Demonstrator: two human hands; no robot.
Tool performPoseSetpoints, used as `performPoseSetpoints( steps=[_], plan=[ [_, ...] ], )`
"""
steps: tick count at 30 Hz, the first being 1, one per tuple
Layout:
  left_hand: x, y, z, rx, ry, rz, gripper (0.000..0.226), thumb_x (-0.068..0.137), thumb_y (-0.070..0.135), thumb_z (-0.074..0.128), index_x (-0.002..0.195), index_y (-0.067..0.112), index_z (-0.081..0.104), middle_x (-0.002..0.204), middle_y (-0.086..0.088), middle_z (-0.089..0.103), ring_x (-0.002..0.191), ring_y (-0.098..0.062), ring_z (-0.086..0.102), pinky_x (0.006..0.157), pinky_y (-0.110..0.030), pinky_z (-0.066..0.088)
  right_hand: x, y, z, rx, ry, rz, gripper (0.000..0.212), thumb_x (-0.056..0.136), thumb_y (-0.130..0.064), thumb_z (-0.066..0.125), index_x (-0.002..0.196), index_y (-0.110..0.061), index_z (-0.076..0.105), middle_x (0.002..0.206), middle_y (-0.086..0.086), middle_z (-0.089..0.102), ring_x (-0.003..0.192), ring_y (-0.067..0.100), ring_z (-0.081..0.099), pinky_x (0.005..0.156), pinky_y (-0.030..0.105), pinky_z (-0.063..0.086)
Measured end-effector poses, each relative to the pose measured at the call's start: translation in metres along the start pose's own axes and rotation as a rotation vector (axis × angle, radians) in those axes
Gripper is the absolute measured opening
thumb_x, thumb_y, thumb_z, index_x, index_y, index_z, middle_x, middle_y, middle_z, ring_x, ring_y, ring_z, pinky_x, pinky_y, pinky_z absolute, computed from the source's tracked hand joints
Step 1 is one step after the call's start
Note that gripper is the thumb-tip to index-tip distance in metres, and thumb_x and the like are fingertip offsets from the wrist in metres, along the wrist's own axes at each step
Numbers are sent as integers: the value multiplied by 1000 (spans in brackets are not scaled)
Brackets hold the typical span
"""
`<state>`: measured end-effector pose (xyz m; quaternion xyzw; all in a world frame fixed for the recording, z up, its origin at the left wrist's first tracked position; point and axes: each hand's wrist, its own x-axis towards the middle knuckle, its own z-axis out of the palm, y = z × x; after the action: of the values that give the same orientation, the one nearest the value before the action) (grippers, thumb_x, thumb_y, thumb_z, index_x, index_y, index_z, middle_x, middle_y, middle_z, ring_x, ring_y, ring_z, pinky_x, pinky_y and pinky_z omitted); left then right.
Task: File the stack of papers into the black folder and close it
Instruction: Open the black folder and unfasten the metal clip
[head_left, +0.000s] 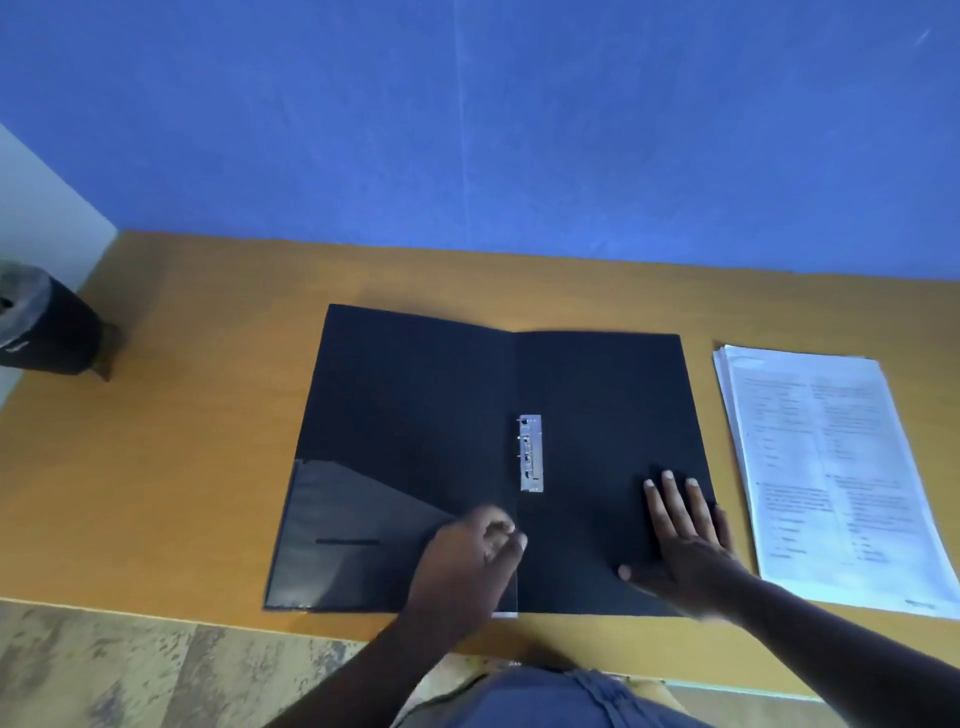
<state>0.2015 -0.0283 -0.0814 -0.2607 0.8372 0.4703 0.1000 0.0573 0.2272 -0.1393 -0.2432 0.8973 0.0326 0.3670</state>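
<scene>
The black folder lies spread open and flat on the wooden table, with a silver metal clip beside its spine and a glossy pocket on the left flap. My left hand hovers blurred over the lower spine, its fingers loosely curled and holding nothing. My right hand presses flat, fingers spread, on the right flap's lower corner. The stack of printed white papers rests to the right of the folder, untouched.
The orange-brown table meets a blue wall at the back. A dark bin with a liner stands on the floor past the table's left end. Wood-pattern floor shows below the near edge.
</scene>
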Motion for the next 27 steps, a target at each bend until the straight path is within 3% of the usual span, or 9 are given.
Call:
performPoseSetpoints(
  steps=[5, 14, 19, 27],
  plan=[
    [69, 19, -16, 245, 40, 66, 13, 85, 35, 67, 86, 25, 59, 71, 12, 64, 70, -12, 64, 66, -29, 51, 1, -1, -9, -8, -109, 10, 122, 72, -90, 33, 134, -24, -49, 142, -6, -57, 134, 26, -51, 118, 49, -17],
    [100, 14, -3, 316, 7, -27, 31, 73, 30, 80, 67, 26, 49, 69, 9, 60, 64, -12, 58, 56, -30, 45, -1, -1, -18, -7, -194, -7, 122, 72, -92, 32, 132, -24, -50, 137, -5, -61, 132, 30, -53, 116, 52, -21],
    [101, 14, 0, 325, 65, -89, 38, 67, 35, 83, 63, 26, 46, 63, 9, 57, 57, -11, 54, 48, -26, 34, -2, 0, -19, -13, -211, -16, 121, 73, -92, 32, 129, -26, -53, 134, -5, -63, 130, 31, -54, 115, 52, -22],
    [106, 24, 3, 454, 62, -109, 39, 65, 30, 83, 62, 23, 45, 61, 10, 55, 56, -8, 51, 48, -25, 31, -1, 1, -19, -24, -218, -32, 119, 72, -93, 30, 126, -30, -56, 132, -6, -66, 124, 29, -59, 113, 51, -24]
  ],
)
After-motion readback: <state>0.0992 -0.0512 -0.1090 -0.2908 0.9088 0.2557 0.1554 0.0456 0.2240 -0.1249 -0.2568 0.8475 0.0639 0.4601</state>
